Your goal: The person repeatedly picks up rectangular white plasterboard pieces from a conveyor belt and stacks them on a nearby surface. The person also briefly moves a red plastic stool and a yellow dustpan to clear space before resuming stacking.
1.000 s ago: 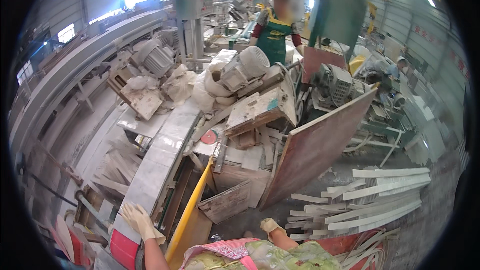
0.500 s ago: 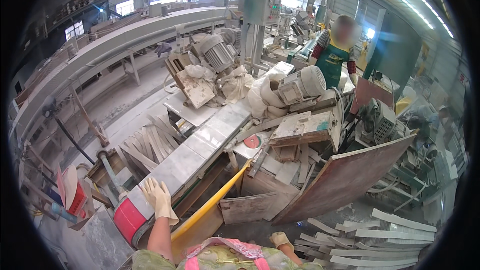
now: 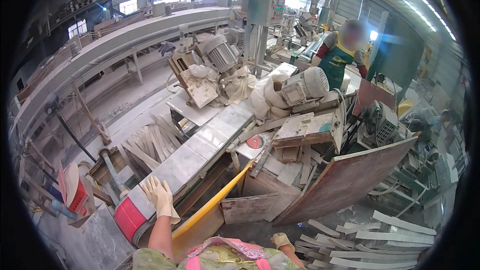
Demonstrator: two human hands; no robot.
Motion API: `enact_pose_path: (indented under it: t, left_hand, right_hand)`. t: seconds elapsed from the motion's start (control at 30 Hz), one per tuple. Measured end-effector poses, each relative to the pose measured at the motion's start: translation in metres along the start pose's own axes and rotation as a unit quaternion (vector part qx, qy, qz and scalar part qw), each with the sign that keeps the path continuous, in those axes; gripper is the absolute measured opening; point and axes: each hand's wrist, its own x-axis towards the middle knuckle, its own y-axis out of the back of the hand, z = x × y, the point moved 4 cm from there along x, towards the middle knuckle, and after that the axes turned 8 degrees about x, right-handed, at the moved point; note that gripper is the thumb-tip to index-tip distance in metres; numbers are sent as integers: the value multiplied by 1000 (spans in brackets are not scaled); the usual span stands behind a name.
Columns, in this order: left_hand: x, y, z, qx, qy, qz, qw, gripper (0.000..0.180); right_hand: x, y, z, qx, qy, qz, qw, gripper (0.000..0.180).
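Observation:
My left hand (image 3: 160, 196), in a cream rubber glove, lies with fingers spread on a pale marbled tile (image 3: 170, 165) at the near end of the conveyor. Just beyond its fingertips is the belt's red end (image 3: 130, 217). More pale tiles (image 3: 210, 134) lie in a row along the belt, up toward the motors. My right hand (image 3: 283, 241), in the same kind of glove, hangs low by my body at the lower edge, apart from the conveyor. Its fingers are mostly hidden, and I see nothing held there.
A yellow sheet (image 3: 212, 201) slants beside the conveyor. Motors (image 3: 305, 86) sit over the line. A large brown board (image 3: 345, 175) leans at right, above piled stone strips (image 3: 380, 240). A co-worker in a green apron (image 3: 334, 65) stands at the far side.
The view has shifted slightly. The co-worker's arm has shifted a little. My left hand stays spread on the tile, and my right hand stays low.

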Motion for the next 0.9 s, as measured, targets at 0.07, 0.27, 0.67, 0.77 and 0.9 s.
enact_pose_path:
  t: [0.07,0.27,0.67,0.77,0.9]
  left_hand:
    - [0,0,-6,7,-1,8,1000,52]
    - [-1,-6,0,7,-2,8,1000,52]
    - [3,-7,5,4,1,-28,1000,55]
    - [3,-1,-20,31,7,-23,999,54]
    - [1,-7,9,4,-9,-36,999,52]
  right_hand:
    - [-6,-6,-5,-3,-12,-10,1000,35]
    - [7,3,8,-17,-16,-18,1000,37]
    - [19,6,28,-6,34,-14,999,35]
    - [0,-19,4,-4,28,-37,999,37]
    - [17,7,28,19,37,2,999,38]
